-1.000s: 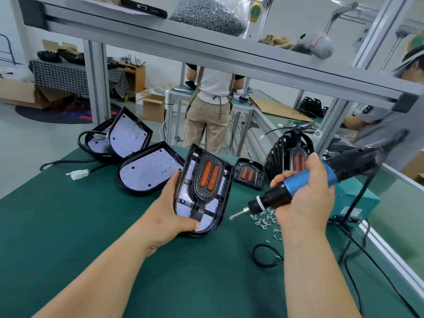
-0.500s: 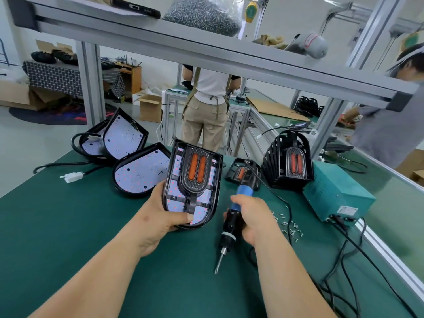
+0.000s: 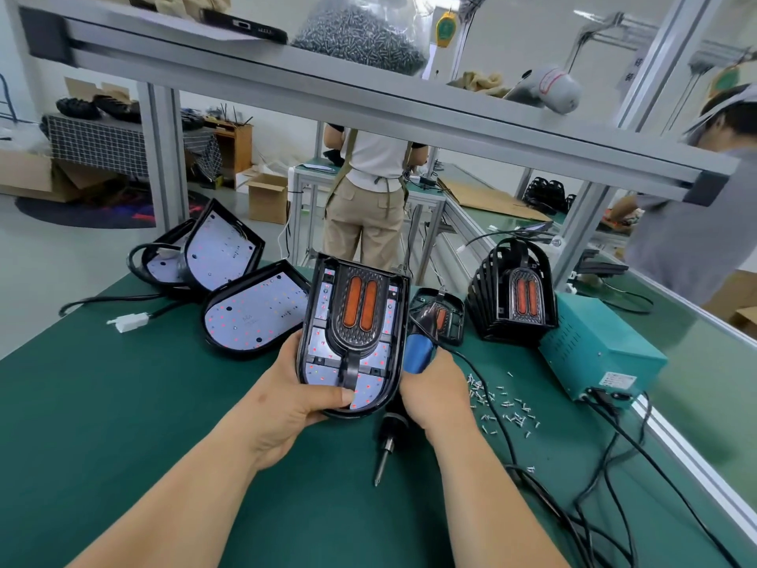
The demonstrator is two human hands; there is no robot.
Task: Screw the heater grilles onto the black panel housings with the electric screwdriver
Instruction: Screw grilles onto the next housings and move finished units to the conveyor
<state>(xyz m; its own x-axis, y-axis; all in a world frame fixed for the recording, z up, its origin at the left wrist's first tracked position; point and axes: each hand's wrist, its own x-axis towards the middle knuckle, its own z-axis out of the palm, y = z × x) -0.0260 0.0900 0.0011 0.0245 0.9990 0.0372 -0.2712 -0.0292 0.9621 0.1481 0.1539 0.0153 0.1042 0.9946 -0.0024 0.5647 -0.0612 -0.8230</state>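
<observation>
Left hand (image 3: 286, 403) grips a black panel housing (image 3: 317, 321), tilted up, with the grille (image 3: 360, 309) facing the wearer. Right hand (image 3: 434, 395), just beside its right edge, wraps the electric screwdriver (image 3: 418, 354) (bit pointing down at the green bench (image 3: 123, 403)); loose screws (image 3: 499, 403) lie further right.

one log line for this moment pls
left hand: holds panel housing | right hand: grips screwdriver, bit off panel | screws: loose on table

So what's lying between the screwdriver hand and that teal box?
Head view: small loose screws scattered on the green mat, plus a black cable.
</observation>
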